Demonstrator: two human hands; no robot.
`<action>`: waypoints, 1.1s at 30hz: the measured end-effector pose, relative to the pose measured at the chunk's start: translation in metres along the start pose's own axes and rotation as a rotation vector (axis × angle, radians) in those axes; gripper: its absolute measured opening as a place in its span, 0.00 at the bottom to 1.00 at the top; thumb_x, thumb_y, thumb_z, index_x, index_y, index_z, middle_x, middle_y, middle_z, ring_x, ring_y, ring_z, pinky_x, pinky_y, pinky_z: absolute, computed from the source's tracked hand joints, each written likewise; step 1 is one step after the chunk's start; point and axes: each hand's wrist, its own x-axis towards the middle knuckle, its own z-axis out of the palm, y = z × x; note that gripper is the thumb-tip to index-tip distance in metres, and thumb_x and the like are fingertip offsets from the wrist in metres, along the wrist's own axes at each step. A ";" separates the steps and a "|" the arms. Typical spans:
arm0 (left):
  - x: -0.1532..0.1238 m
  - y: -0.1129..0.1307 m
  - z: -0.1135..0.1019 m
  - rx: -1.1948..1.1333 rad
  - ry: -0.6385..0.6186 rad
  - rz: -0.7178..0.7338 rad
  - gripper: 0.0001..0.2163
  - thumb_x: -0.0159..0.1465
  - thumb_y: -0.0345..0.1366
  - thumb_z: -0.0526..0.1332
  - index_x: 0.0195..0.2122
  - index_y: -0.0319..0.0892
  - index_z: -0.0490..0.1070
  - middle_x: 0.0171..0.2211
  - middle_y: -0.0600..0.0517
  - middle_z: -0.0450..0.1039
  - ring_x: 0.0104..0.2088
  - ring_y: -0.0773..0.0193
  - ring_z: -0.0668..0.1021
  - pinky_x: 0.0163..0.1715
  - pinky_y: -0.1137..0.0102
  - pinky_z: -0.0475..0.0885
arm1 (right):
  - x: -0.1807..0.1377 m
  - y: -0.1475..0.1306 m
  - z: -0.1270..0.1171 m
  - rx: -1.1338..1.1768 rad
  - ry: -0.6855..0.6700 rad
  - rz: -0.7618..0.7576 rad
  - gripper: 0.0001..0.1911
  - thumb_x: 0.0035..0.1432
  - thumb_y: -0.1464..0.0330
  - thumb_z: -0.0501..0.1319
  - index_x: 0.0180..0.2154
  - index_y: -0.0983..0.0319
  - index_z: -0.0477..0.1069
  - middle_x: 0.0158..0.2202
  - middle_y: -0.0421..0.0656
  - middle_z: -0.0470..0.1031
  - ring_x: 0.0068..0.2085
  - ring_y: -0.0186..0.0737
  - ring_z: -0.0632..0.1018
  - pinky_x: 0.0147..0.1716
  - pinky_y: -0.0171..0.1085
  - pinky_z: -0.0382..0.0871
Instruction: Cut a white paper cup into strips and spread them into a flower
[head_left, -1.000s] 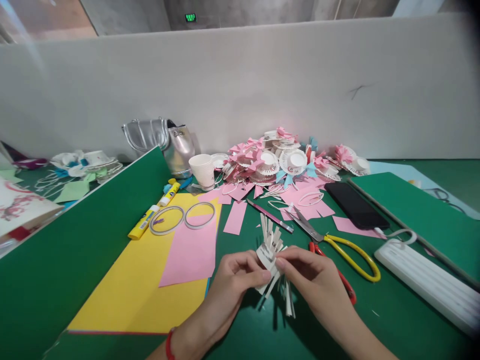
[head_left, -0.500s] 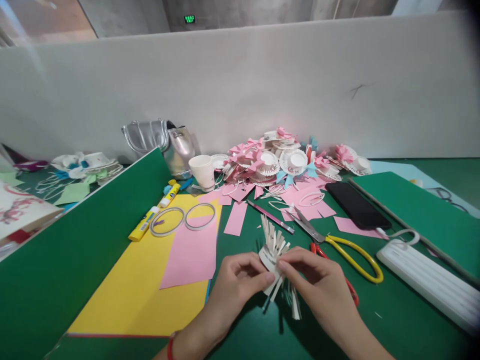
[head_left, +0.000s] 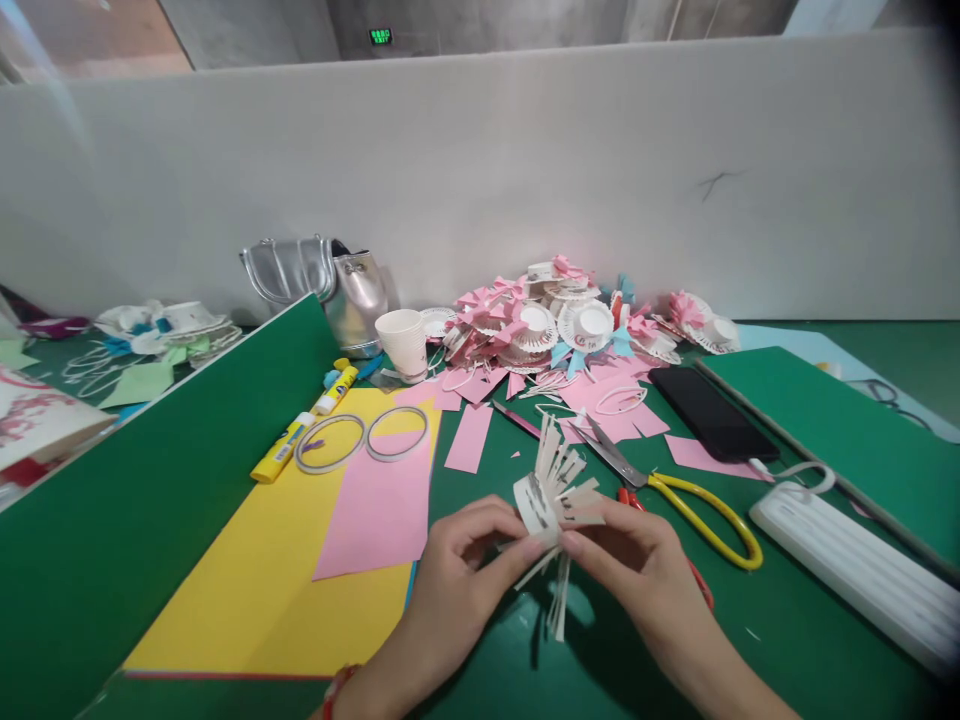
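Note:
A white paper cup cut into a fringe of strips point(head_left: 538, 507) is held between both hands above the green tabletop. Its narrow strips fan out upward, to the right and downward. My left hand point(head_left: 469, 570) pinches its left side between thumb and fingers. From the right, my right hand point(head_left: 637, 565) grips the strips near the base, thumb in front. Just beyond the right hand lie yellow-handled scissors point(head_left: 701, 510) with open blades, over a red-handled tool point(head_left: 701, 585) partly hidden by that hand.
Yellow sheets point(head_left: 247, 590) and pink paper point(head_left: 375, 510) lie left, with two tape rolls point(head_left: 330, 468) and glue sticks point(head_left: 281, 450). At the back are a paper cup point(head_left: 405, 345) and piled small paper hats point(head_left: 536, 325). A phone point(head_left: 712, 415) and power strip point(head_left: 855, 570) lie right.
The cut cup has turned between my hands, so its strips now spread further to the right and its printed band shows more. My right thumb has shifted slightly lower on it.

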 end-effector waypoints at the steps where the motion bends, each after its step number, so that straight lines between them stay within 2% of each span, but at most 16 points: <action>1: 0.000 0.001 -0.002 0.038 -0.006 0.034 0.08 0.56 0.33 0.64 0.21 0.39 0.72 0.24 0.53 0.68 0.27 0.67 0.70 0.27 0.74 0.63 | 0.001 0.000 -0.002 0.045 -0.022 0.031 0.04 0.44 0.65 0.71 0.24 0.58 0.80 0.26 0.44 0.79 0.31 0.43 0.79 0.31 0.36 0.74; 7: -0.001 0.003 -0.006 0.187 -0.061 0.192 0.07 0.57 0.29 0.61 0.22 0.38 0.72 0.23 0.51 0.71 0.28 0.65 0.72 0.29 0.73 0.65 | 0.002 0.006 -0.013 0.189 -0.089 0.209 0.05 0.43 0.63 0.72 0.26 0.57 0.82 0.28 0.43 0.80 0.31 0.41 0.78 0.33 0.34 0.73; 13: -0.002 0.005 -0.007 0.271 -0.069 0.264 0.07 0.57 0.27 0.61 0.22 0.38 0.71 0.23 0.51 0.71 0.27 0.66 0.72 0.28 0.73 0.65 | 0.004 0.001 -0.008 0.174 -0.131 0.261 0.04 0.40 0.71 0.73 0.23 0.58 0.80 0.25 0.40 0.79 0.30 0.36 0.77 0.32 0.28 0.71; 19: -0.003 0.006 -0.008 0.327 -0.092 0.313 0.08 0.58 0.26 0.60 0.23 0.38 0.71 0.24 0.51 0.72 0.28 0.66 0.73 0.29 0.74 0.66 | 0.005 -0.007 -0.006 0.084 -0.120 0.200 0.04 0.39 0.70 0.73 0.21 0.59 0.80 0.24 0.40 0.79 0.29 0.38 0.78 0.30 0.29 0.72; 23: -0.003 0.009 -0.008 0.352 -0.102 0.309 0.08 0.59 0.27 0.59 0.23 0.39 0.70 0.24 0.50 0.72 0.28 0.65 0.74 0.29 0.74 0.66 | 0.004 -0.010 -0.004 -0.034 -0.148 0.113 0.03 0.44 0.67 0.71 0.23 0.58 0.80 0.24 0.40 0.79 0.30 0.40 0.77 0.32 0.31 0.72; 33: -0.004 0.004 -0.008 0.363 -0.091 0.391 0.08 0.60 0.25 0.57 0.25 0.39 0.71 0.24 0.49 0.73 0.28 0.65 0.73 0.28 0.74 0.67 | 0.002 -0.007 -0.002 -0.180 -0.104 -0.002 0.04 0.47 0.70 0.68 0.23 0.58 0.78 0.24 0.40 0.77 0.29 0.41 0.78 0.31 0.32 0.74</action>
